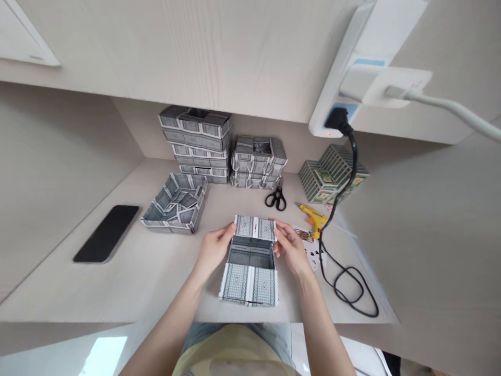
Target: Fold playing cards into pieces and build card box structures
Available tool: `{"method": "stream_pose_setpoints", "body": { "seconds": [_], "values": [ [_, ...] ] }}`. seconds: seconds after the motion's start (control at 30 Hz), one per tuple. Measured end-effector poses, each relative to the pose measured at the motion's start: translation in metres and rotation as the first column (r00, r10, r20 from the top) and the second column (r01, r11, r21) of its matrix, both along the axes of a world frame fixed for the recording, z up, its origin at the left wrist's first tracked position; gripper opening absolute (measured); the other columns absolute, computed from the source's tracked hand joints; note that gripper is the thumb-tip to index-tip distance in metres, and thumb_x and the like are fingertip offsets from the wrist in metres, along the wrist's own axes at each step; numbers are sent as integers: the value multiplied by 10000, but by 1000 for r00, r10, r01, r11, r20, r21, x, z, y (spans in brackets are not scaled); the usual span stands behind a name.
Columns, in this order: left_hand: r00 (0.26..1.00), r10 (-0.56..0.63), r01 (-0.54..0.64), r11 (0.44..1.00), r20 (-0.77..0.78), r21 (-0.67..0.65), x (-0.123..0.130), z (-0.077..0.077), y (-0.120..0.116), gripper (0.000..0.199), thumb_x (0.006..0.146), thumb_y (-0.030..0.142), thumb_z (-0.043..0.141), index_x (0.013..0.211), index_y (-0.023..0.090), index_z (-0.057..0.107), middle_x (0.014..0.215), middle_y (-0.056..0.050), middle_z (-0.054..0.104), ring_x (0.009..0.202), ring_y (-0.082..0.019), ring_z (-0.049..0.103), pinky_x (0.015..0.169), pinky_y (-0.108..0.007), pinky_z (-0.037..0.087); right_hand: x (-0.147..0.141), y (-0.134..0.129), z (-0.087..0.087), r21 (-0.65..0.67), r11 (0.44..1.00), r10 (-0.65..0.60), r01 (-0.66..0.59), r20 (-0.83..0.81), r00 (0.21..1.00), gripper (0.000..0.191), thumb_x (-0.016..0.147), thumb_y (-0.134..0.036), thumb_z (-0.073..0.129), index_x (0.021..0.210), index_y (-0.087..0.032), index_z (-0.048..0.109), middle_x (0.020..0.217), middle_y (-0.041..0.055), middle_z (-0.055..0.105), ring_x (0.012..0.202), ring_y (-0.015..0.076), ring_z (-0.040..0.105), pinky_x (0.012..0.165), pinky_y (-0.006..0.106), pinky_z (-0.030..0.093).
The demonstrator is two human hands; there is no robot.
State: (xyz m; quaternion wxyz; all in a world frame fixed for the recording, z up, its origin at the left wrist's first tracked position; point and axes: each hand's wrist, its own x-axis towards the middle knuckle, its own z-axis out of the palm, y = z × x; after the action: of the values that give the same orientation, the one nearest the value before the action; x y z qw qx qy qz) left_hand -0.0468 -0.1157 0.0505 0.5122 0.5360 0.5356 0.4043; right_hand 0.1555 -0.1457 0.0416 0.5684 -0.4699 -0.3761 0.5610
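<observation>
In front of me on the desk is a box made of playing cards [249, 284], patterned grey-green, with an opening in the middle of its top. My left hand [216, 248] grips the far left corner, thumb along the edge. With its thumb and fingers, my right hand [291, 248] holds the far right side. Between them lies the far card panel [255, 227], which has a small red mark at its centre. The fingers under the edges are partly hidden. Beside my right hand, a few loose playing cards [313, 253] lie face up.
Card-built boxes [199, 138] stand stacked at the back, near a second stack [258, 162]. An open card tray [174, 206] and a black phone [106, 233] lie left. Black scissors [276, 198], a yellow glue gun [315, 219] and its black cord [348, 269] lie right.
</observation>
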Motion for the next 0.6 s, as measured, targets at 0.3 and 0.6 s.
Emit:
{"method": "stream_pose_setpoints", "body": {
  "seconds": [0.3,0.6],
  "values": [
    [999,23,-23,1000,25,-4,0,-4,-2,419,730,466,521,975,153,653,1061,-56,619,1031,-239,553,908,-329,397,-2,-2,1,20,1000,-9,9,16,1000,356,711,-346,614,1039,-226,547,895,21,598,412,39,455,332,182,362],
    [991,135,-135,989,4,54,11,-2,8,441,698,421,580,1050,157,614,1071,-69,622,995,-224,575,894,-337,415,-8,-1,-1,26,996,-91,90,34,995,315,714,-338,601,1001,-214,561,906,31,623,383,46,453,304,185,338]
  ]
}}
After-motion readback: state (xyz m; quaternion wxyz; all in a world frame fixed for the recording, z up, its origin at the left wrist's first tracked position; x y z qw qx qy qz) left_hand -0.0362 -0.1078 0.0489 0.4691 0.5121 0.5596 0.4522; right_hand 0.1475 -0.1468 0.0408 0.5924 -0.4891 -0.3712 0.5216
